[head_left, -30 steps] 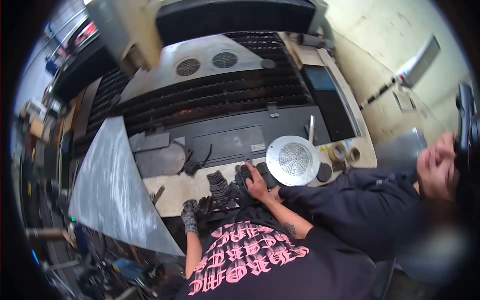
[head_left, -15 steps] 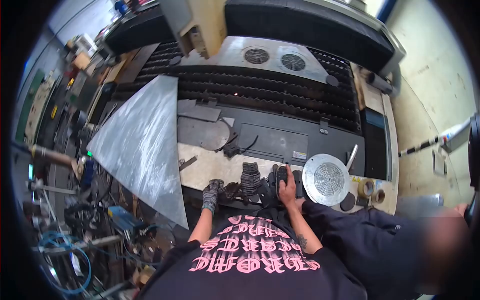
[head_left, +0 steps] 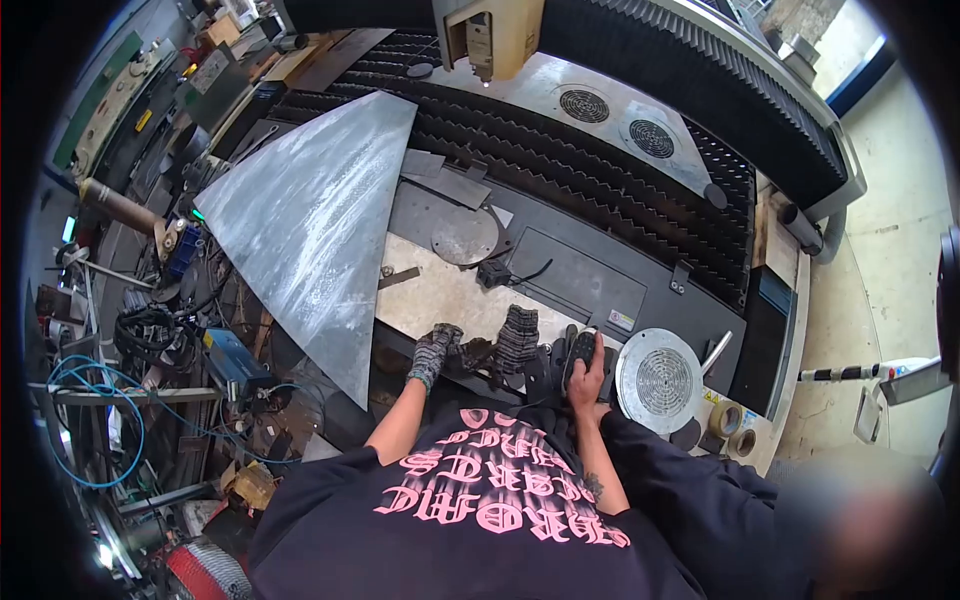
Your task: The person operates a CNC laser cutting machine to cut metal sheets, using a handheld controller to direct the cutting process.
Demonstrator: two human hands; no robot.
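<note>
My left hand (head_left: 436, 352), in a grey knitted glove, rests at the front edge of the pale metal sheet (head_left: 420, 303). Its fingers look curled, and whatever may be under them is hidden. A dark crumpled piece (head_left: 479, 356) lies just right of it, beside a stack of grey knitted gloves (head_left: 518, 338). My bare right hand (head_left: 588, 380) is closed around a black handheld remote control (head_left: 581, 349), tilted upward. Right of this hand is a round metal disc (head_left: 659, 381) with a pattern of slots.
A large triangular metal sheet (head_left: 318, 220) overhangs the left side. Beyond the bench are the cutting machine's slatted bed (head_left: 590, 180) and its head (head_left: 488, 45). A person's dark sleeve (head_left: 690, 480) is close on my right. Tape rolls (head_left: 724, 418) lie near the disc.
My view has turned and shifted, so the machine head and bed appear farther right and higher. My right hand still grips the remote control; my left stays at the sheet's edge.
</note>
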